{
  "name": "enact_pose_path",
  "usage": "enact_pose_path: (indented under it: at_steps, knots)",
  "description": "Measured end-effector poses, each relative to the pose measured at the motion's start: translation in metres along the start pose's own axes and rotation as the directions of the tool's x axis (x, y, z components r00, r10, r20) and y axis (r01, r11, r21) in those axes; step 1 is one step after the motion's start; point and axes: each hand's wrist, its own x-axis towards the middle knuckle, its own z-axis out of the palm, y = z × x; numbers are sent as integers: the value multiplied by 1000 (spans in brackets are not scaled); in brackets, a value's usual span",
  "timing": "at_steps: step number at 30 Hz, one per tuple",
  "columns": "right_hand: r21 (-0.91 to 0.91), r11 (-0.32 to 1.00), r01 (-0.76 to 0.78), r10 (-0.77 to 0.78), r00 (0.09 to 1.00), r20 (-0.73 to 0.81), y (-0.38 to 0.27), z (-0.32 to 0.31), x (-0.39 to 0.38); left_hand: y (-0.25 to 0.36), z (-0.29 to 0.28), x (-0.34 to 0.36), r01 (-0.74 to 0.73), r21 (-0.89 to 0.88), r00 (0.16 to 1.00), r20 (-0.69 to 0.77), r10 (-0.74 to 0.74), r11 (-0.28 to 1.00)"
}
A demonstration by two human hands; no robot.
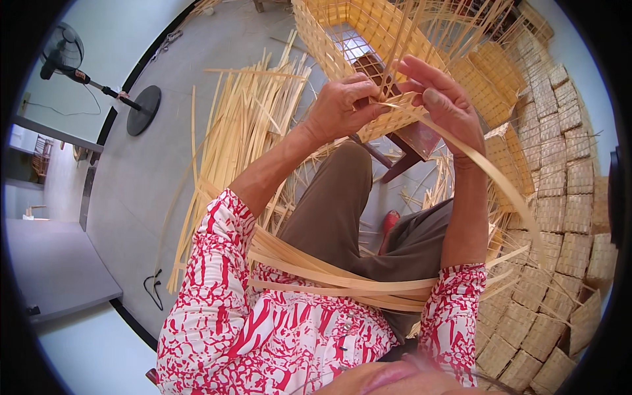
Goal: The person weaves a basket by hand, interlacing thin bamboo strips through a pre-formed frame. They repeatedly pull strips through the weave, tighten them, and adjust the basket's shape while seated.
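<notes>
My left hand [347, 105] is closed, its thumb and fingers pinching the end of a pale bamboo strip [505, 179] at the near rim of a woven basket [322, 41]. From that pinch the strip runs across my right palm and wrist, then curves down to the right. My right hand [446, 102] is raised beside the basket, fingers apart and loosely bent, with the strip lying against it rather than visibly gripped. Thin upright strips [399, 36] rise from the basket behind my hands. More flat bamboo strips [349, 284] lie across my lap.
A large pile of loose strips [237, 118] covers the floor at left. The basket rests by a dark red wooden stool [416, 139]. Other woven baskets [490, 82] stand beyond it, with many stacked woven pieces [550, 197] along the right. A standing fan [141, 108] is at far left.
</notes>
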Motion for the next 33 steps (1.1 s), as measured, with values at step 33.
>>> enact_pose_path:
  at_steps: [33]
  knots:
    - [-223, 970, 94, -205, 809, -550, 5, -44, 3, 6, -2, 5, 131, 11, 991, -23, -130, 991]
